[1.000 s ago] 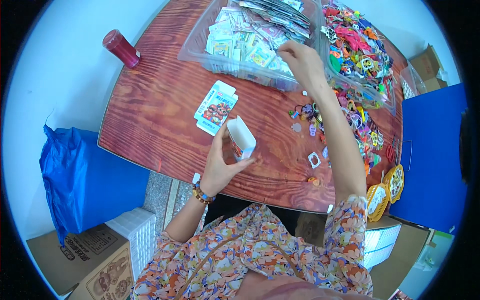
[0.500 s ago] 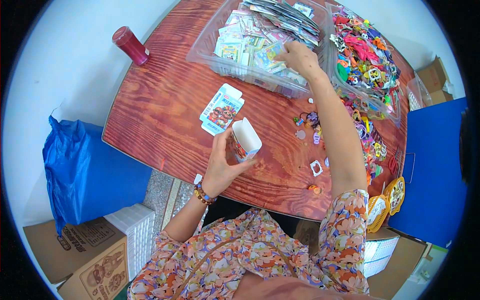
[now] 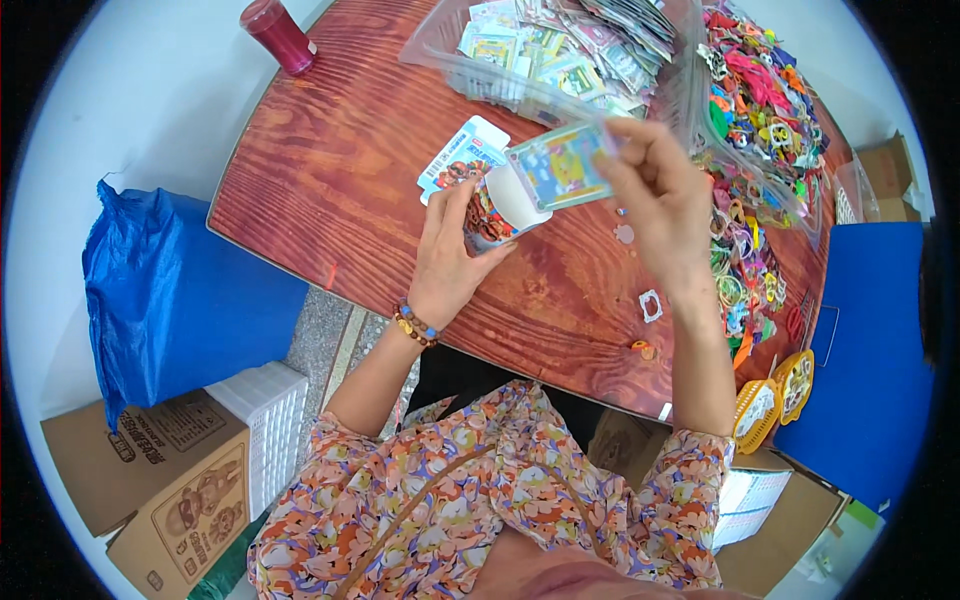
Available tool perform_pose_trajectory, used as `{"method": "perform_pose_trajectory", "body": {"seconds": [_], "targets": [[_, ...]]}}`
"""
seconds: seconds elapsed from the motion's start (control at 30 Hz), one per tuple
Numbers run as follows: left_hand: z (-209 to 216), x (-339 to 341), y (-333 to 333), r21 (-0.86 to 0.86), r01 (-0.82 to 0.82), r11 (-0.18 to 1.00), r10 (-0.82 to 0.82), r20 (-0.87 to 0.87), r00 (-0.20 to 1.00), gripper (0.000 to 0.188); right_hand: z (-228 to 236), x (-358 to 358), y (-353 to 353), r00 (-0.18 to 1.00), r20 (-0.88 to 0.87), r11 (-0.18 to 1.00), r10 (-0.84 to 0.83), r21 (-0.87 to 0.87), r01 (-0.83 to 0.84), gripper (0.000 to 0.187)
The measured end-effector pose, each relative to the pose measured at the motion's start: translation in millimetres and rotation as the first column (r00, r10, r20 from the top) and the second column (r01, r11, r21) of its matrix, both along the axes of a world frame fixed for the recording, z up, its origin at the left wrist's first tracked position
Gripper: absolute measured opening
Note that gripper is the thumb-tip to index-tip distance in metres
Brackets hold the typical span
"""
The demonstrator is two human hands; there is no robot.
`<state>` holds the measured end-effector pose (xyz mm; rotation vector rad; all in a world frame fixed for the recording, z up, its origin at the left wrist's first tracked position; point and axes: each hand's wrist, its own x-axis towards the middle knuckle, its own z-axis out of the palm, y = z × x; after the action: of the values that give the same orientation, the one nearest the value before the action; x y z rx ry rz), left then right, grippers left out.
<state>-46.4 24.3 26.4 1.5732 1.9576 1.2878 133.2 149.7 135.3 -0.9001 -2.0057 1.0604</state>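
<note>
My left hand [image 3: 448, 240] grips a small printed cardboard box [image 3: 489, 219] with its open white mouth turned up and to the right. In my right hand [image 3: 655, 185] is a colourful card [image 3: 560, 167], pinched at its right edge; the card's left edge is right at the box's mouth. Whether it has entered the box I cannot tell. Behind the box lies a flat, blue-and-white unfolded box [image 3: 464, 155], partly covered by the box and my left fingers. Past them stands a clear plastic bin [image 3: 440, 62] full of cards and packets.
A second clear bin [image 3: 775, 195] at the right holds many small coloured trinkets, with more of them piled on the table [image 3: 340, 170] in front. Two yellow baskets [image 3: 757, 412] sit at the right edge. A red jar [image 3: 278, 37] stands far left; a blue bag [image 3: 150, 300] hangs beside the table.
My right hand has come out of the card bin with a card and brought it to the box's mouth. My left hand still holds the box, now tilted more to the right.
</note>
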Motion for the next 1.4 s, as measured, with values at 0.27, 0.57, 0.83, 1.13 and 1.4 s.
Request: {"method": "perform_pose_trajectory", "body": {"seconds": [0.27, 0.57, 0.83, 1.13, 1.4], "targets": [[-1.5, 13.0, -3.1, 0.022, 0.051, 0.998, -0.051, -0.029, 0.998, 0.085, -18.5, 14.3, -28.6, 0.992, 0.126, 0.995, 0.005, -0.099, 0.008, 0.016], [-8.6, 26.8, -5.5, 0.023, 0.174, 0.984, -0.170, -0.112, 0.979, 0.087, -23.4, 25.9, -46.1, 0.852, 0.475, 0.894, -0.219, 0.448, -0.020, 0.023], [-3.6, 31.2, -13.6, -0.056, 0.180, 0.982, -0.182, -0.041, 0.982, 0.078, -51.7, 117.1, -35.8, 0.819, 0.299, 0.843, -0.489, -0.076, 0.532, 0.024], [-9.5, 33.3, -21.5, -0.098, 0.176, 0.979, -0.166, 0.101, 0.981, 0.076, -132.3, 145.8, -74.9, 0.696, 0.564, 0.889, -0.443, 0.178, 0.422, 0.018], [-9.2, 58.6, -21.3, -0.132, 0.346, 0.929, -0.357, -0.075, 0.931, 0.081, -120.5, 149.9, -69.4, 0.812, 0.402, 0.799, -0.424, -0.255, 0.544, 0.014]]}}
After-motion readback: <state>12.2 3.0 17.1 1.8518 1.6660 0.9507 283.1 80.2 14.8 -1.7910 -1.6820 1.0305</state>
